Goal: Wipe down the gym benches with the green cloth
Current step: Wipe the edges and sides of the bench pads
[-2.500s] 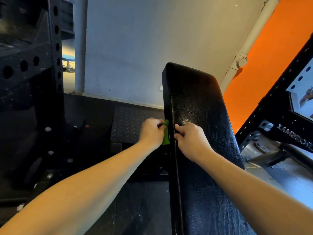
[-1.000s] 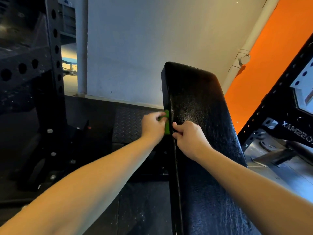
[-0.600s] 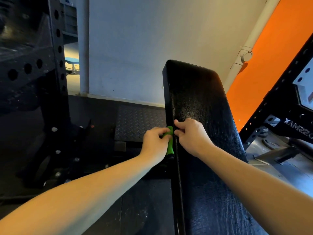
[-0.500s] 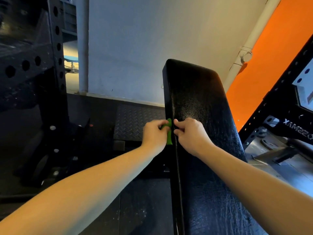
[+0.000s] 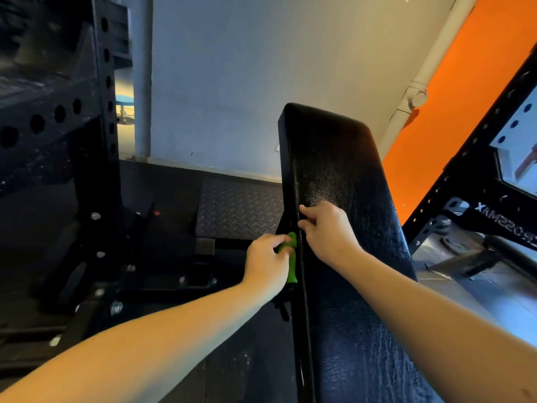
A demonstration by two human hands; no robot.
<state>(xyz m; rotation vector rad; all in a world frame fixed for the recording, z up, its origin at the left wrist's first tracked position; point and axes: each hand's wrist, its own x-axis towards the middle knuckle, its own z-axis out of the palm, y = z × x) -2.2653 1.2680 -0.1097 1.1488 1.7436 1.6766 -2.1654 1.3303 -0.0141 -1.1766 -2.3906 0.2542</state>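
A pale grey wall [image 5: 261,68] fills most of what I see ahead, with an orange wall [image 5: 470,82] meeting it on the right. Running away from me up the middle is the long black padded gym bench [image 5: 334,330], its textured top catching some light near the far end. A black steel rack [image 5: 58,117] with rows of round holes stands to my left, and another black rack [image 5: 494,222], bearing white lettering, slants across the right side. The dark floor [image 5: 151,187] lies below the bench on the left, with a checker-plate mat [image 5: 238,207] against the wall's foot. A white pipe [image 5: 418,91] runs up the corner where the two walls meet. Both my bare forearms reach forward from the bottom of the view. My right hand [image 5: 325,228] rests on top of the bench near its left edge, fingers bent, their tips dug in at the seam along that edge as if gripping it. My left hand [image 5: 266,263] is just beside it and a little nearer to me, off the bench's left side, with its fingers curled round the green cloth [image 5: 291,266]. The cloth is bunched into a narrow upright strip and is pressed flat against the bench's left side face, between my palm and the padding.
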